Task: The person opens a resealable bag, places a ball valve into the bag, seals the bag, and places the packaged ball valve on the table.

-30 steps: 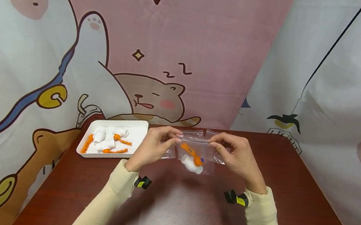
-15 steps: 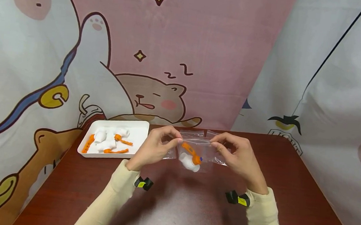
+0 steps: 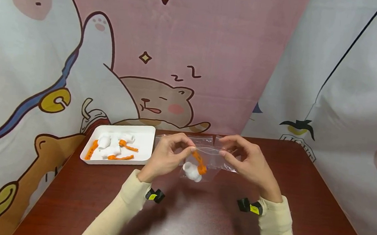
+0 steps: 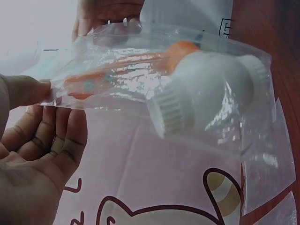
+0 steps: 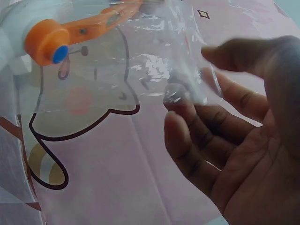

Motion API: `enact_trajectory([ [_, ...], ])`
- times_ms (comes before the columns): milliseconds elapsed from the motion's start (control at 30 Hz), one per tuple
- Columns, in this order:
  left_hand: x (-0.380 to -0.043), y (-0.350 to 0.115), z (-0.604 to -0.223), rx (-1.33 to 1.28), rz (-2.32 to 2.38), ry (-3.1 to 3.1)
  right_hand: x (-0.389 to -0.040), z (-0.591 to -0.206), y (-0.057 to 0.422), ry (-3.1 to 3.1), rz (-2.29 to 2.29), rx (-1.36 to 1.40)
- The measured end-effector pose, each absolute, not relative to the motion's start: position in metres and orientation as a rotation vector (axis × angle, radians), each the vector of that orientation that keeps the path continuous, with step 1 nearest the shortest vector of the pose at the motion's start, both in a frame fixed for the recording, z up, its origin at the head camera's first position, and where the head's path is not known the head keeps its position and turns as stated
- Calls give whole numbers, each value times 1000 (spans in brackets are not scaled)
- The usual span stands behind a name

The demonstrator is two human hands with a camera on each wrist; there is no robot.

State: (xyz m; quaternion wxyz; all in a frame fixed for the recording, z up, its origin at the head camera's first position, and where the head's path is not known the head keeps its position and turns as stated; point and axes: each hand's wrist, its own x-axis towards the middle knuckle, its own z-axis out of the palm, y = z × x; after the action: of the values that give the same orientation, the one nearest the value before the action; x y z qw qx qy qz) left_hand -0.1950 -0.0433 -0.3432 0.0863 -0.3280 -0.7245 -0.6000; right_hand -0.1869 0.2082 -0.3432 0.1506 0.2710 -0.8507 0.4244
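Note:
In the head view my left hand [image 3: 168,154] pinches the top left corner of a clear zip bag [image 3: 211,174] between thumb and fingertips. The bag hangs above the table. Inside it is a white plastic ball valve [image 3: 192,171] with a long orange handle [image 3: 201,164]; a blue dot [image 5: 60,54] marks the handle's hub in the right wrist view. My right hand [image 3: 249,161] is at the bag's other top corner. Its thumb and fingers stand apart, and the bag's edge lies loosely between them, as the right wrist view shows.
A white tray [image 3: 145,143] on the left holds several white and orange valve parts [image 3: 110,151]. More clear bags [image 3: 229,166] lie flat on the brown table [image 3: 180,224] behind the hands. A printed cloth [image 3: 232,62] hangs beyond the table's far edge.
My left hand has shifted slightly right, and the bag with the valve has swung and turned. The right thumb and fingers, which pinched the bag's corner, have spread apart.

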Motion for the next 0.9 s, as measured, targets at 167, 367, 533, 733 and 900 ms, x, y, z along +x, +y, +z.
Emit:
enact_trajectory([
  [167, -196, -41, -347, -1037, -1716, -2129, -195, -355, 206, -2437, 1173, 890],
  [367, -206, -38, -366, -1075, -1610, -2167, -189, -354, 192, -2410, 1083, 927],
  [533, -208, -36, -371, -1076, -1606, -2184, -187, -353, 183, -2369, 996, 951],
  [733, -200, -36, -363, -1053, -1675, -2194, -188, -352, 174, -2307, 992, 1026],
  [900, -192, -38, -351, -1038, -1781, -2180, -189, -352, 171, -2285, 1063, 1051],
])
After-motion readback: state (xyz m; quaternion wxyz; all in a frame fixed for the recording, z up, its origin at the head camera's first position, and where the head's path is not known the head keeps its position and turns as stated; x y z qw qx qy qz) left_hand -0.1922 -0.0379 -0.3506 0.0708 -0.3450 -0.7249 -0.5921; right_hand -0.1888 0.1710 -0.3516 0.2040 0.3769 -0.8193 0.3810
